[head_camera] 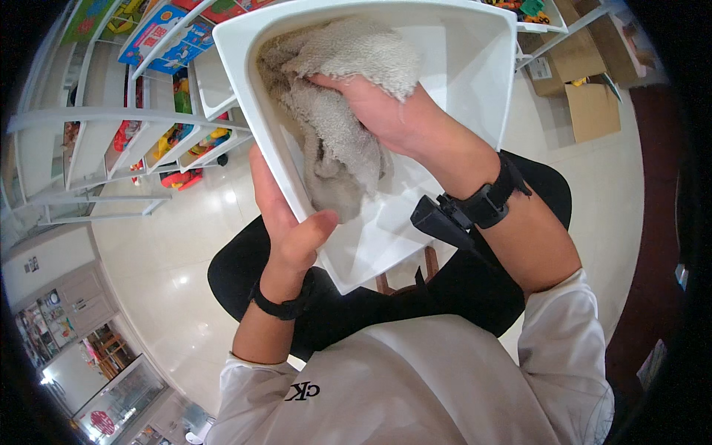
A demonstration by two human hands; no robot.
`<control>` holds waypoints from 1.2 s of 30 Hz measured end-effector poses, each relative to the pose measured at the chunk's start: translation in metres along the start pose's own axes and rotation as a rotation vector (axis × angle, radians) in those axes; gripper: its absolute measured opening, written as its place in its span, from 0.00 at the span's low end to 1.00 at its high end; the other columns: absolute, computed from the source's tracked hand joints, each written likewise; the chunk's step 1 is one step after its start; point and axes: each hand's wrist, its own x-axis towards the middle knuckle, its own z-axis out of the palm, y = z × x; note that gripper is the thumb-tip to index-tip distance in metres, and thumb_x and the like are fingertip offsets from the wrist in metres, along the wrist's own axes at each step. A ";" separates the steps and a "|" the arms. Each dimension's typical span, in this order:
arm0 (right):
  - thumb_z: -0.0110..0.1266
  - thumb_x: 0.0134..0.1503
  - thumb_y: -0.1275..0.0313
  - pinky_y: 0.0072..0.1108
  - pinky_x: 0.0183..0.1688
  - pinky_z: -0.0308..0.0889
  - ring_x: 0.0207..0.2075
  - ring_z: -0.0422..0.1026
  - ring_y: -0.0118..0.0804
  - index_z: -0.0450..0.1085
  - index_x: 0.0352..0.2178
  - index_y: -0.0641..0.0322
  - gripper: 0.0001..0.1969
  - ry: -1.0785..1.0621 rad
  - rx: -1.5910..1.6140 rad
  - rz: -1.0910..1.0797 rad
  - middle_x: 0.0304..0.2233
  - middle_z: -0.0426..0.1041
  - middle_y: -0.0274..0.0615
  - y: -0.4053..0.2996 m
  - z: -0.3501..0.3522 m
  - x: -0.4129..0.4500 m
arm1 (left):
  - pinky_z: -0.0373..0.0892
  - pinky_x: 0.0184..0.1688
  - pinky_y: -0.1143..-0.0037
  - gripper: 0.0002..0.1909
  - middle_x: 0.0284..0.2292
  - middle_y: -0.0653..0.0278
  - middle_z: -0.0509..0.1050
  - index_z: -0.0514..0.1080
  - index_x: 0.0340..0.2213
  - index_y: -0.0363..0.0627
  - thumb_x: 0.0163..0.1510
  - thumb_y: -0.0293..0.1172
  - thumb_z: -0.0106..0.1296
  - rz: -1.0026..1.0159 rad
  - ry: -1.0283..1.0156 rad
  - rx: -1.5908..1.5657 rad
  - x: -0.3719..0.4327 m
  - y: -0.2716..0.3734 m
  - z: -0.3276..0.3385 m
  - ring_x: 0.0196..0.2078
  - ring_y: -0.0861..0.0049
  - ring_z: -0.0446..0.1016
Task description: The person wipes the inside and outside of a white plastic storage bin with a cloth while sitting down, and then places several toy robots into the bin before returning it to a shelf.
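A white plastic bin [384, 245] is tilted above the person's lap. My left hand [289, 222] grips its left side, with the thumb over the rim and the fingers along the outer wall. Inside the bin, my right hand [378, 108] is shut on a greyish terry cloth [339, 128], which lies bunched against the bin's left inner wall. Part of the cloth covers the right fingers, so their tips are hidden. Both wrists bear black straps, and a black device [442, 219] hangs from the right one.
On the left stands a white metal rack [128, 115] with bins of colourful toys and picture boxes [167, 39]. Open cardboard boxes [592, 111] lie at the upper right. A red toy [181, 179] is on the tiled floor by the rack. Wooden chair parts [431, 262] show below the bin.
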 end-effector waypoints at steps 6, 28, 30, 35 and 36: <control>0.47 0.53 0.73 0.31 0.49 0.63 0.45 0.68 0.46 0.68 0.43 0.58 0.15 0.007 -1.297 -0.865 0.44 0.69 0.44 0.013 -0.058 0.021 | 0.56 0.53 0.70 0.49 0.44 0.59 0.58 0.51 0.52 0.37 0.26 0.41 0.54 0.037 0.058 0.047 0.006 0.004 0.003 0.49 0.69 0.59; 0.48 0.48 0.69 0.30 0.43 0.64 0.40 0.70 0.45 0.72 0.32 0.57 0.10 -0.388 -1.513 -0.284 0.37 0.72 0.45 0.097 -0.046 -0.006 | 0.60 0.51 0.68 0.46 0.46 0.55 0.60 0.50 0.53 0.39 0.28 0.37 0.49 0.154 0.303 -0.021 0.013 0.020 -0.024 0.48 0.65 0.62; 0.49 0.47 0.67 0.31 0.46 0.63 0.42 0.69 0.48 0.72 0.33 0.58 0.12 -0.464 -1.369 -0.353 0.38 0.72 0.46 0.103 -0.045 -0.010 | 0.60 0.51 0.67 0.49 0.47 0.55 0.60 0.49 0.54 0.39 0.28 0.39 0.55 0.179 0.261 -0.026 0.014 0.017 -0.025 0.49 0.64 0.61; 0.51 0.45 0.69 0.32 0.46 0.63 0.43 0.68 0.50 0.71 0.35 0.59 0.13 -0.544 -0.963 -0.190 0.39 0.71 0.47 0.102 -0.002 -0.043 | 0.59 0.53 0.66 0.55 0.48 0.54 0.60 0.47 0.55 0.37 0.29 0.44 0.63 0.293 0.209 0.078 0.014 0.008 -0.020 0.52 0.64 0.61; 0.50 0.44 0.69 0.34 0.46 0.64 0.42 0.69 0.51 0.71 0.35 0.59 0.14 -0.514 -0.726 -0.245 0.38 0.71 0.49 0.103 0.002 -0.050 | 0.59 0.53 0.66 0.55 0.48 0.53 0.60 0.47 0.55 0.37 0.29 0.43 0.63 0.293 0.198 0.078 0.014 0.005 -0.014 0.52 0.64 0.61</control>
